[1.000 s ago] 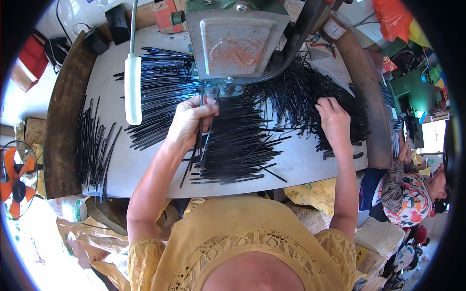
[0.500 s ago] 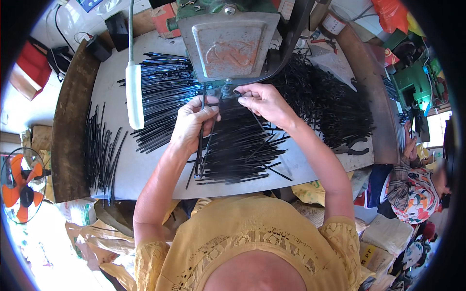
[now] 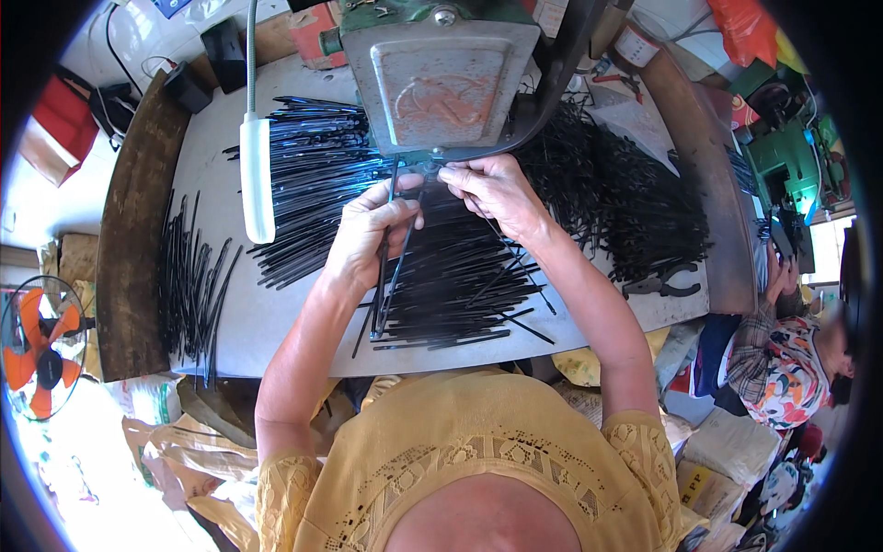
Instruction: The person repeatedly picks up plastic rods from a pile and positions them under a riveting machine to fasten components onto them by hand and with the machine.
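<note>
My left hand (image 3: 366, 230) is closed round a couple of thin black strips (image 3: 379, 276), which hang down toward the near table edge. Just below the head of a green and grey machine (image 3: 446, 87), my right hand (image 3: 497, 195) pinches another thin black strip (image 3: 528, 272) that trails down to the right beneath my wrist. My fingertips nearly meet under the machine head, and what lies right between them is too small to make out. A pile of black strips (image 3: 451, 276) spreads below my hands, and a further pile (image 3: 308, 198) lies to the left.
A white lamp (image 3: 257, 184) on a bendable neck hangs at the left. Black tangled pieces (image 3: 644, 202) heap up at the right beside pliers (image 3: 664, 281). Wooden boards (image 3: 138, 239) wall the table's sides. A fan (image 3: 44, 354) stands at far left; another person (image 3: 782, 363) sits at far right.
My right hand has shifted slightly left, closer to my left hand. More of the strip trailing from it shows below my right wrist. My left hand keeps its hold.
</note>
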